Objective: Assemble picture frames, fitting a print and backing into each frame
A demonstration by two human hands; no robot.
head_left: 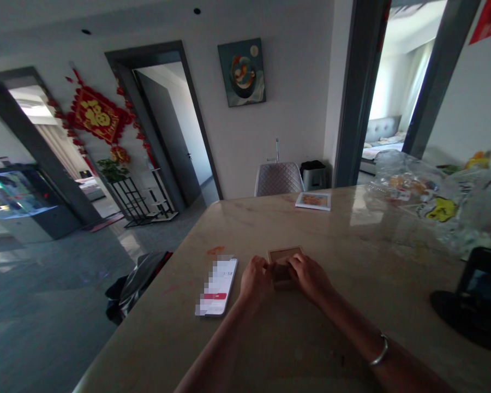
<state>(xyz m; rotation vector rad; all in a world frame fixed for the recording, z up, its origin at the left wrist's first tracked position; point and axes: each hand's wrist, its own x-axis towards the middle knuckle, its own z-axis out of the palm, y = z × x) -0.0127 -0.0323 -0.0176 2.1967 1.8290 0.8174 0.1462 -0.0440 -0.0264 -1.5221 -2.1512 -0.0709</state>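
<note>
A small brown cardboard box (283,283) rests on the table in front of me, between my two hands. It looks open at the top, with a lighter rim along its far edge. My left hand (255,277) has its fingers closed at the box's left side. At the right side, the bent fingers of my right hand (310,277) pinch the upper edge or a flap; which of the two I cannot tell. The box's inside is dark, and the fingers partly cover it. Left of my left hand lies a phone (219,288) with its screen lit.
The marble-patterned table (343,338) runs wide around me. A flat white-framed picture (313,201) lies near its far edge, before a quilted chair (280,179). Clear plastic bags (417,185) crowd the right back; a dark device on a round stand (474,305) stands at right.
</note>
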